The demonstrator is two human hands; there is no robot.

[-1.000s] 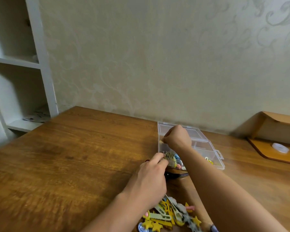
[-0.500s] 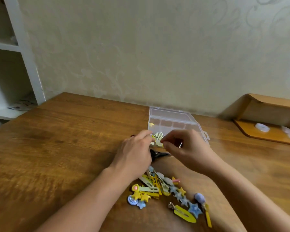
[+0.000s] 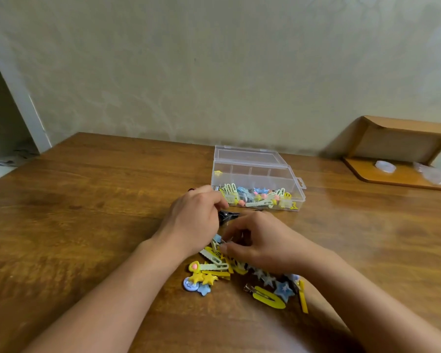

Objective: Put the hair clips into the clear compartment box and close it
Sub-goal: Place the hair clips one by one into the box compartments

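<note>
Head view. Open clear box [image 3: 259, 174] on the wooden table [image 3: 87, 212], its front compartment holding hair clips [image 3: 259, 197]. Loose pile of clips [image 3: 222, 271] nearer the viewer. Right hand [image 3: 260, 242] pinches a clip at the pile's top; left hand [image 3: 194, 220], fingers curled, grip unclear.

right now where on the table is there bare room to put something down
Bare wood spans the table left of the left hand, and right of the clear box toward the wooden shelf. It is crowded in front, where both hands work over the hair clips.
</note>
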